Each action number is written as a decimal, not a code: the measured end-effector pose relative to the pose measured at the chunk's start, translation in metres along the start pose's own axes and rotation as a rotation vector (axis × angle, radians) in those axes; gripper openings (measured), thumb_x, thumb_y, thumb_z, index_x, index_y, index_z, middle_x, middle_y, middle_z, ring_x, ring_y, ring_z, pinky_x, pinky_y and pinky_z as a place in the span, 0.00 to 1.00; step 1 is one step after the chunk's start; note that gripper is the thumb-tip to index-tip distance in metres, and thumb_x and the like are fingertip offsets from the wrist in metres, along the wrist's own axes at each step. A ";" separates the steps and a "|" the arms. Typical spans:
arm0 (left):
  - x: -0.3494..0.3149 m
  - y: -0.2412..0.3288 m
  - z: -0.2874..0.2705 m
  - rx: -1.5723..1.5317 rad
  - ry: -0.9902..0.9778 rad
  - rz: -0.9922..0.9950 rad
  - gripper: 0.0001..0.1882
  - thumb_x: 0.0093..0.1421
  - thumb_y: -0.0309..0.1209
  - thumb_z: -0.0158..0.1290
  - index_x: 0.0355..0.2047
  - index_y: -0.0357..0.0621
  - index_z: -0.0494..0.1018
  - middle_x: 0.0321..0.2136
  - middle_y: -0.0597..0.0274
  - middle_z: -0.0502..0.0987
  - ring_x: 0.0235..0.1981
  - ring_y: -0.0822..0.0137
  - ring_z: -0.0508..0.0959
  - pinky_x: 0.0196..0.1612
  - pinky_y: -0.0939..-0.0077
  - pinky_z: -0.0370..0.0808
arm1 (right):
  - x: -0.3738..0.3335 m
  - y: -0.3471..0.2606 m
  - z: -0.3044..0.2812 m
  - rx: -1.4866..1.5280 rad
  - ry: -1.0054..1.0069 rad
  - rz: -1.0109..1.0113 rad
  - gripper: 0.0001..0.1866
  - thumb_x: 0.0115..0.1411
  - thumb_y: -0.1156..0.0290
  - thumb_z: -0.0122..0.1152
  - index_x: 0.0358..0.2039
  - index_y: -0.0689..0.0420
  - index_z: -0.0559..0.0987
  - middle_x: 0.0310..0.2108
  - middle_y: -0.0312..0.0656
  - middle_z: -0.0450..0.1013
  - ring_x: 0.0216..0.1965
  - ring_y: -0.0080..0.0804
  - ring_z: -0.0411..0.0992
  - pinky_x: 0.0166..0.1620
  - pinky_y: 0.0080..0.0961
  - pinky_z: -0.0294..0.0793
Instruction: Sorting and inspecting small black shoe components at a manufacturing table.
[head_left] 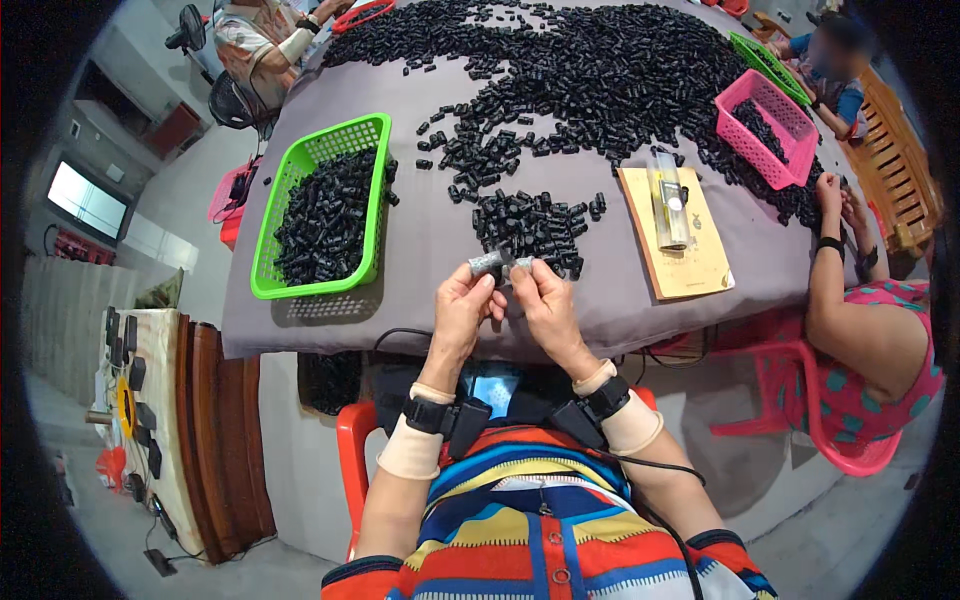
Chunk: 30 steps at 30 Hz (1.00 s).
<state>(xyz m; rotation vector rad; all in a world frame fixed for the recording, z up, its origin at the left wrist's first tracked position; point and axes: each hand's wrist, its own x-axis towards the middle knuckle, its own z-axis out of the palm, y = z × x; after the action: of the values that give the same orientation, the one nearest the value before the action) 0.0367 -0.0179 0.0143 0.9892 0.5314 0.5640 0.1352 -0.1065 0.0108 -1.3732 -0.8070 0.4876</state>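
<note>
My left hand (463, 305) and my right hand (548, 303) meet at the table's near edge, both with fingers pinched together. Silvery grey patches, perhaps tape, cover the fingertips. Between them is a small dark piece (507, 262), mostly hidden by the fingers; it resembles the black parts around it. Just beyond my hands lies a small heap of short black cylindrical parts (530, 225). To the left stands a bright green plastic basket (262, 250) holding many more such parts. A tan booklet (690, 275) lies to the right, with a clear plastic package (668, 200) on it.
A huge spread of black parts (600, 70) covers the far side of the grey-clothed table (420, 290). At the right, a pink basket (795, 150) stands near a seated person's hands (835, 195). Other people sit at the far left and far right. A cable hangs from each wrist strap.
</note>
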 end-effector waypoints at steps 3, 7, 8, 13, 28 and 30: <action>0.000 -0.004 -0.005 0.006 0.003 -0.004 0.11 0.58 0.22 0.46 0.42 0.37 0.69 0.21 0.62 0.73 0.16 0.75 0.72 0.18 0.84 0.70 | 0.000 -0.003 0.002 -0.030 -0.028 -0.033 0.12 0.62 0.67 0.49 0.23 0.60 0.69 0.17 0.29 0.63 0.21 0.13 0.57 0.23 0.16 0.58; -0.002 -0.004 -0.010 -0.023 -0.035 -0.014 0.10 0.57 0.22 0.48 0.40 0.38 0.71 0.22 0.63 0.73 0.17 0.76 0.72 0.20 0.84 0.71 | -0.001 -0.001 0.004 -0.088 -0.045 -0.063 0.11 0.61 0.68 0.49 0.25 0.60 0.70 0.18 0.30 0.65 0.22 0.14 0.59 0.24 0.18 0.61; -0.001 -0.003 -0.009 -0.024 -0.032 -0.015 0.10 0.57 0.22 0.48 0.40 0.38 0.71 0.22 0.63 0.73 0.17 0.76 0.72 0.20 0.84 0.71 | -0.001 -0.002 0.003 -0.088 -0.047 -0.061 0.11 0.61 0.68 0.49 0.25 0.60 0.70 0.18 0.30 0.65 0.22 0.14 0.59 0.24 0.18 0.61; -0.001 -0.002 -0.010 -0.112 0.009 0.004 0.10 0.57 0.22 0.50 0.40 0.37 0.71 0.25 0.63 0.73 0.22 0.75 0.74 0.23 0.86 0.72 | 0.000 -0.001 0.002 -0.050 0.019 0.009 0.11 0.59 0.68 0.53 0.24 0.62 0.70 0.17 0.41 0.69 0.19 0.21 0.64 0.23 0.24 0.64; -0.002 -0.004 -0.027 -0.311 -0.031 -0.003 0.11 0.60 0.25 0.47 0.43 0.37 0.70 0.26 0.65 0.73 0.23 0.76 0.70 0.25 0.83 0.68 | -0.006 -0.005 0.007 -0.402 -0.104 -0.322 0.09 0.54 0.69 0.56 0.23 0.60 0.70 0.22 0.46 0.67 0.23 0.47 0.68 0.23 0.35 0.65; -0.001 -0.004 -0.028 -0.313 -0.034 -0.011 0.11 0.60 0.25 0.47 0.43 0.37 0.70 0.26 0.65 0.73 0.23 0.76 0.70 0.25 0.83 0.68 | -0.006 -0.003 0.007 -0.411 -0.102 -0.343 0.09 0.54 0.69 0.57 0.23 0.60 0.70 0.21 0.46 0.66 0.22 0.46 0.68 0.23 0.35 0.65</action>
<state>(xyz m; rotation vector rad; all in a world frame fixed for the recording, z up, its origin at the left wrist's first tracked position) 0.0186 -0.0034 -0.0016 0.6966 0.4029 0.5993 0.1258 -0.1064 0.0126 -1.5488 -1.2491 0.1250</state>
